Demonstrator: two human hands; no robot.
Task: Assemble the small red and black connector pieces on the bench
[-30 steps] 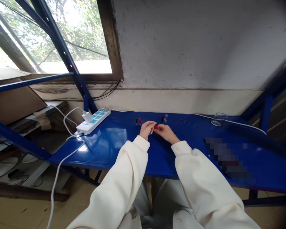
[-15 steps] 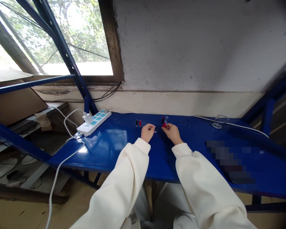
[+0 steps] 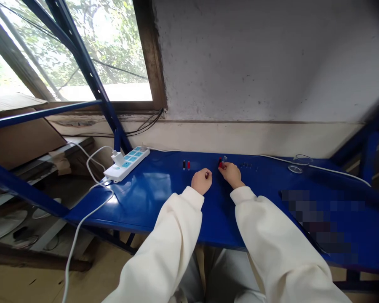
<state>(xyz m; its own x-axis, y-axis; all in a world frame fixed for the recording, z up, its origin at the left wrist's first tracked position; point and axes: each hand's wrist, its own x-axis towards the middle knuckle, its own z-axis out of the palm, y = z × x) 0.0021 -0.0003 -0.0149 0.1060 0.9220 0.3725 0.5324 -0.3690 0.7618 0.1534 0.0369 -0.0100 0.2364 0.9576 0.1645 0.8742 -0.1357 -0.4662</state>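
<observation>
My left hand (image 3: 202, 181) hovers over the blue table with its fingers curled in a pinch; what is in them, if anything, is too small to make out. My right hand (image 3: 231, 174) is closed at the fingertips on a small red thread spool (image 3: 220, 164), low over the tabletop. Just behind those fingers are small clear plastic pieces (image 3: 225, 158). To the left, a black thread spool (image 3: 184, 165) and another red thread spool (image 3: 188, 165) stand upright side by side. Several tiny clear pieces (image 3: 246, 165) lie right of my right hand.
A white power strip (image 3: 126, 165) with a plug and cable lies at the table's left end. A clear round container (image 3: 295, 169) is at the back right, by a white cable along the wall. A pixelated dark object (image 3: 312, 219) lies at the right. Blue metal posts frame the table (image 3: 139, 214).
My left hand has drawn slightly toward me, its fingers more curled, and the pale bit at its fingertips no longer shows. My right hand stays by the red spool. The view has shifted slightly.
</observation>
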